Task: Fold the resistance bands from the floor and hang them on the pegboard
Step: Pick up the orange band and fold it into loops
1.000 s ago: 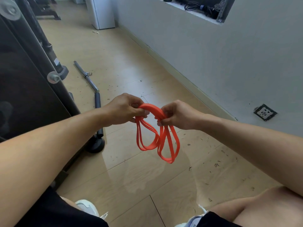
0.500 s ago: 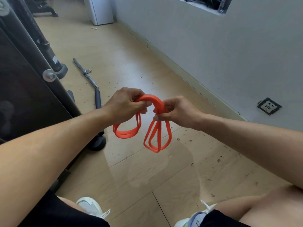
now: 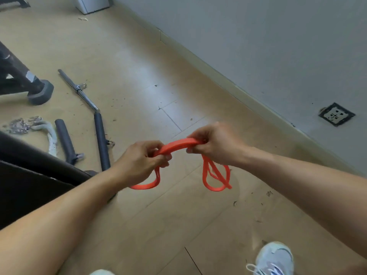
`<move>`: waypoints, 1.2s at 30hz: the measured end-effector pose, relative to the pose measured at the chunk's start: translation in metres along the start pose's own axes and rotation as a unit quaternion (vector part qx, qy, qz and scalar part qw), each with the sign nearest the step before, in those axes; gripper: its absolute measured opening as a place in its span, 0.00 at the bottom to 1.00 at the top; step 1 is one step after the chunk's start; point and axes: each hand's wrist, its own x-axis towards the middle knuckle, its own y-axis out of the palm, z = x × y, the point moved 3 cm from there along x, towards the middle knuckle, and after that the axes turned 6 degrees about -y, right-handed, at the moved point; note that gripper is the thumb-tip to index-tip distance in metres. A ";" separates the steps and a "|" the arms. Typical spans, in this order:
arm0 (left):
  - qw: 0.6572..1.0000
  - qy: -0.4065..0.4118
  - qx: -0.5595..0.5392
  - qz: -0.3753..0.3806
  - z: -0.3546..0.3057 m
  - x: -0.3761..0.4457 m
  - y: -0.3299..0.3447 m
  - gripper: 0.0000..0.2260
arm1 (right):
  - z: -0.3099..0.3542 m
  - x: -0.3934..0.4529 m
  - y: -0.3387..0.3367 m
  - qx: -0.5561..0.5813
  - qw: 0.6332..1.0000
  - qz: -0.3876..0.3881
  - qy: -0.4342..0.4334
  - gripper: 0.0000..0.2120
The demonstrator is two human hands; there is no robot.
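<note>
An orange resistance band (image 3: 178, 146) is folded into several layers and arches between my two hands above the wooden floor. My left hand (image 3: 139, 161) grips its left end, where a loop hangs down below my wrist. On the right end my right hand (image 3: 216, 144) pinches the bundle, and a cluster of loops dangles under it. No pegboard is in view.
A metal cable bar with black grips (image 3: 87, 104) lies on the floor at left, beside a loose black grip (image 3: 65, 140) and a grey rope (image 3: 39, 126). Dark gym equipment (image 3: 29, 175) stands at left. The grey wall with a socket (image 3: 336, 114) runs along the right. My shoe (image 3: 275, 259) is at the bottom.
My hands have drawn apart, stretching the folded band into a wider arch; the loops now hang separately under each hand. The view has tilted down and shifted.
</note>
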 end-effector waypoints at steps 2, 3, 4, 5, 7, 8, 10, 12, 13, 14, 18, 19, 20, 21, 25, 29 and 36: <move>1.000 -0.006 0.027 -0.004 -0.002 0.017 0.004 0.04 | -0.011 0.006 -0.007 -0.005 0.999 0.044 0.030 0.05; 0.999 -0.019 0.030 -0.007 -0.006 0.023 0.008 0.04 | -0.015 0.006 -0.013 0.006 0.997 0.061 0.052 0.04; 0.999 -0.034 0.017 -0.005 -0.013 0.026 0.011 0.04 | -0.016 0.004 -0.022 0.027 0.994 0.069 0.077 0.04; 0.999 -0.042 0.008 0.001 -0.026 0.030 0.013 0.04 | -0.012 0.001 -0.036 0.048 0.992 0.067 0.093 0.05; 0.998 -0.047 0.026 0.043 -0.066 0.031 0.015 0.04 | 0.002 -0.009 -0.074 0.075 0.990 0.050 0.113 0.07; 0.996 -0.040 0.055 0.066 -0.092 0.030 0.012 0.06 | 0.012 -0.017 -0.098 0.073 0.989 0.043 0.123 0.08; 0.990 -0.004 0.088 0.108 -0.160 0.013 -0.003 0.07 | 0.048 -0.043 -0.151 0.092 0.985 0.038 0.141 0.08; 0.989 0.035 0.084 0.120 -0.252 -0.010 -0.034 0.06 | 0.092 -0.071 -0.225 0.120 0.979 0.020 0.163 0.08; 0.990 0.039 0.074 0.117 -0.288 -0.021 -0.047 0.05 | 0.110 -0.083 -0.253 0.116 0.978 0.005 0.172 0.08; 0.991 0.045 0.059 0.111 -0.315 -0.030 -0.055 0.05 | 0.124 -0.093 -0.273 0.113 0.978 -0.013 0.174 0.08; 0.987 0.059 0.022 0.148 -0.460 -0.073 -0.104 0.05 | 0.201 -0.145 -0.408 0.147 0.967 -0.061 0.199 0.09; 0.985 0.065 0.019 0.159 -0.495 -0.083 -0.115 0.04 | 0.221 -0.158 -0.441 0.161 0.964 -0.069 0.202 0.09; 0.984 0.078 0.012 0.159 -0.528 -0.090 -0.124 0.03 | 0.237 -0.169 -0.472 0.173 0.961 -0.079 0.199 0.08; 0.983 0.095 0.006 0.158 -0.560 -0.095 -0.132 0.02 | 0.250 -0.179 -0.499 0.180 0.960 -0.091 0.193 0.07; 0.978 0.146 -0.042 0.145 -0.655 -0.109 -0.144 0.03 | 0.273 -0.213 -0.582 0.182 0.953 -0.154 0.187 0.05; 0.972 0.190 -0.054 0.129 -0.721 -0.112 -0.140 0.03 | 0.278 -0.235 -0.647 0.174 0.945 -0.182 0.209 0.07; 0.949 0.286 -0.051 0.126 -0.819 -0.076 -0.149 0.03 | 0.288 -0.235 -0.740 0.142 0.937 -0.269 0.173 0.07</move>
